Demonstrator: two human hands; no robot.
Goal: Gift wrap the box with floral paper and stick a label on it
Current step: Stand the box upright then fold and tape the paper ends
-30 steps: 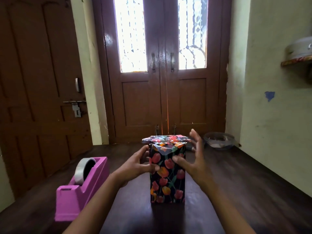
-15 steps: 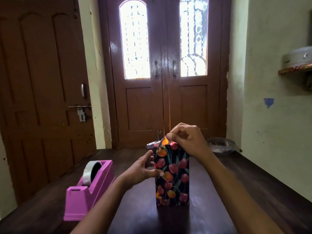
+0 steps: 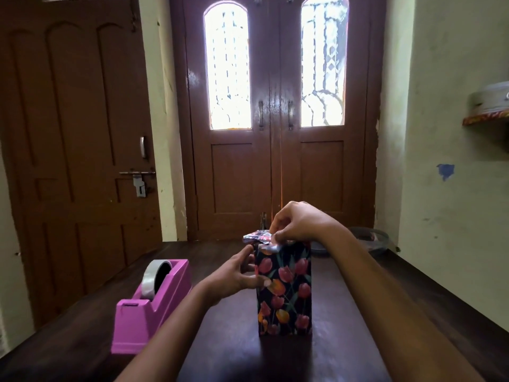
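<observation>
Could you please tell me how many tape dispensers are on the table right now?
1: the pink tape dispenser stands on the table left of the wrapped box, which the left hand holds while the right hand pinches its top paper flap. No other is visible.

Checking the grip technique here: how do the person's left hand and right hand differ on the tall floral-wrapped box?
The left hand grips the tall, dark tulip-print wrapped box at its left side, thumb on the front; the right hand is up at its top. The left hand steadies the box; the right hand pinches the loose, silver-backed paper flap with curled fingers. Both hands touch the wrapping of the upright box.
</observation>
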